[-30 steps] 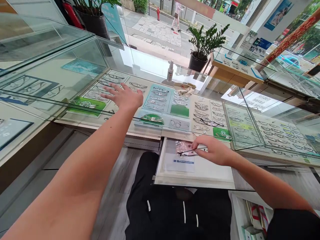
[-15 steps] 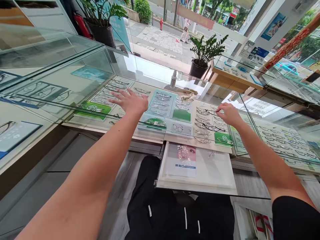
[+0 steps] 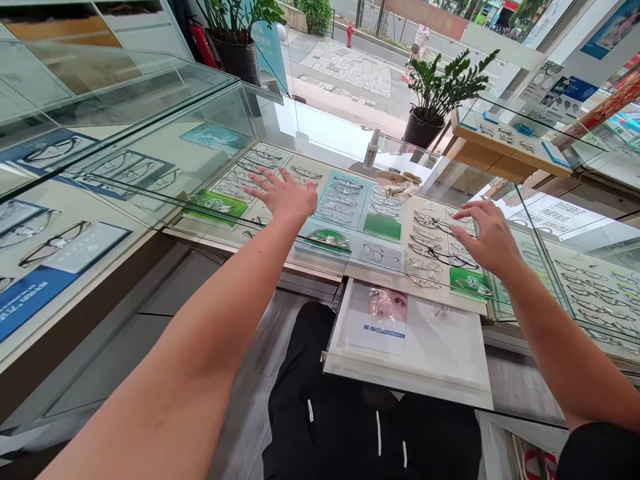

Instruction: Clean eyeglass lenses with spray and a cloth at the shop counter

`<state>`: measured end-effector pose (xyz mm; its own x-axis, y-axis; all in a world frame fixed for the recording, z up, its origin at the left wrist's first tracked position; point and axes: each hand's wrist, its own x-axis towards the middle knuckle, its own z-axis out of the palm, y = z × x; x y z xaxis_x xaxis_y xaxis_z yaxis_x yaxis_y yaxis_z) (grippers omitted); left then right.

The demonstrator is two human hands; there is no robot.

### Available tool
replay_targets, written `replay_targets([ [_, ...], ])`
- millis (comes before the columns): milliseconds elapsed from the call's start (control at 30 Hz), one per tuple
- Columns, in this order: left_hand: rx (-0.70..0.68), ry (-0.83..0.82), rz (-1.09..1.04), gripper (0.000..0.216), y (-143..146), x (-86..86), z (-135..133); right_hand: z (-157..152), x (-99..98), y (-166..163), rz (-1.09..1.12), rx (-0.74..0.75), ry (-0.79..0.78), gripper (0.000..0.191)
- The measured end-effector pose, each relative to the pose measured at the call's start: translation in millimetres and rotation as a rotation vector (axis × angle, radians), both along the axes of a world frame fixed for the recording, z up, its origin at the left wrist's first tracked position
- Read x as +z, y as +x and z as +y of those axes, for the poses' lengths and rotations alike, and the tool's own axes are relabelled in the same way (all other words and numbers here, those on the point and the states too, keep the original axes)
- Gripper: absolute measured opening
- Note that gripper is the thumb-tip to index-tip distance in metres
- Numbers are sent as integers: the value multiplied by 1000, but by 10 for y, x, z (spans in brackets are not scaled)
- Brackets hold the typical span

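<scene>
My left hand lies open with its fingers spread on the glass top of the display counter, above rows of eyeglass frames. My right hand is open with fingers apart and holds nothing. It hovers over the right part of the display, just beside a dark-rimmed pair of glasses lying among other frames. Below it, a white drawer tray is pulled out toward me. The tray holds a printed leaflet showing a face under clear film.
A spray bottle and a folded cloth sit at the counter's back. More glass cases with frames stand at left and right. A potted plant stands by the window. My dark-trousered legs are under the tray.
My right hand left the drawer tray with a pair of glasses, reached up to the display, and is now open and empty there. My left hand stayed on the glass.
</scene>
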<state>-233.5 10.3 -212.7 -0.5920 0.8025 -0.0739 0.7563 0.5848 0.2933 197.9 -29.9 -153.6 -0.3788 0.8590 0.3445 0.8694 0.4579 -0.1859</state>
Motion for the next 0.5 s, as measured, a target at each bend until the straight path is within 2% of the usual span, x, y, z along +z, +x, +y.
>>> replay_targets([
  [67,1,-8,8,102,-1,-1,13,-444,117,-351,64,197,-161,24],
  [133,11,-9,13,100,0,-4,21,-852,60,-704,23,447,-411,21],
  [200,12,-3,7,99,1,-5,21,-1111,-195,-988,-80,613,-585,27],
  [233,9,7,2,99,1,-4,18,-1161,-380,-1090,-112,634,-618,31],
  [333,4,34,-8,99,-1,-2,12,-978,-1004,-1244,-121,563,-596,34],
  [400,12,33,-10,99,-4,1,17,-651,-1367,-1260,-99,444,-536,30],
  [500,22,22,-11,98,-3,12,36,-52,-1749,-1229,-45,226,-394,26],
])
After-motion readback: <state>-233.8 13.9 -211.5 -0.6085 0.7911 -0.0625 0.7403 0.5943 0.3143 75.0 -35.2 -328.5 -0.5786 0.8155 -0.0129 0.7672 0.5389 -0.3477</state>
